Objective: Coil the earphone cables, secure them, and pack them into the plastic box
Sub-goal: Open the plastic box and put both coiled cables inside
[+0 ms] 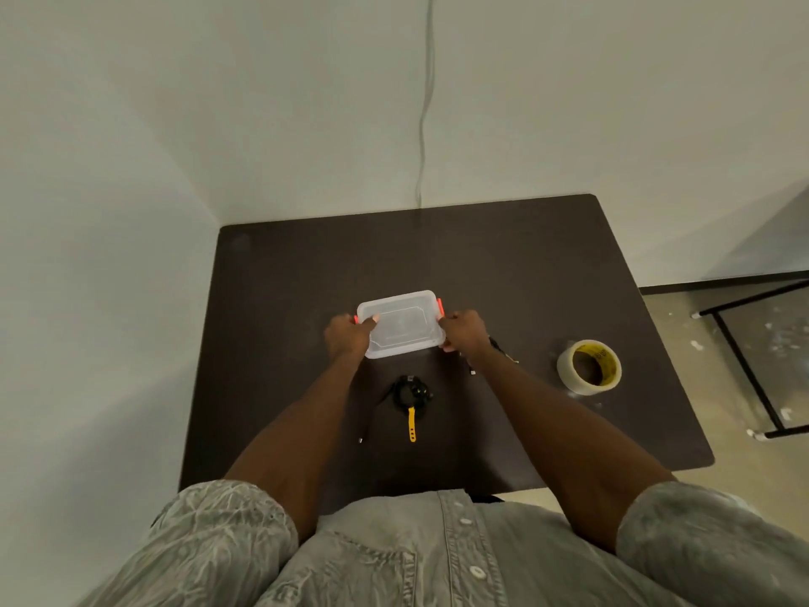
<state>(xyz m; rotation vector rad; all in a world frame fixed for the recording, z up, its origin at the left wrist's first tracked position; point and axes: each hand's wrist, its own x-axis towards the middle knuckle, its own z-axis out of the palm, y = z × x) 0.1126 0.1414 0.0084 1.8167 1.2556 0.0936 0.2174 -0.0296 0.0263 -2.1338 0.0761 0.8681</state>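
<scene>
Dark brown counter (503,265) shoved into a pale corner, with a thin cord running down the wall behind it. From my remote seat I see both hands on the small translucent plastic box with orange side latches (400,322), lid apparently shut. The left hand (348,339) has its fingers curled round the left end, thumb on the lid; the right hand (464,332) grips the right end the same way.

The black earphone cable coiled and cinched with a yellow strap (409,396) lies on the counter between the forearms, just nearer the body than the box, so not packed. A second loose dark cable (503,350) pokes out from behind the right wrist; can't tell how tangled it is. A roll of clear packing tape with a yellow core (589,365) stands well off to the right.

My worries: popping those latches could make the light box jump or skid, and the right forearm could drag the loose cable off. The coil's free plug tail might catch under the lid.
</scene>
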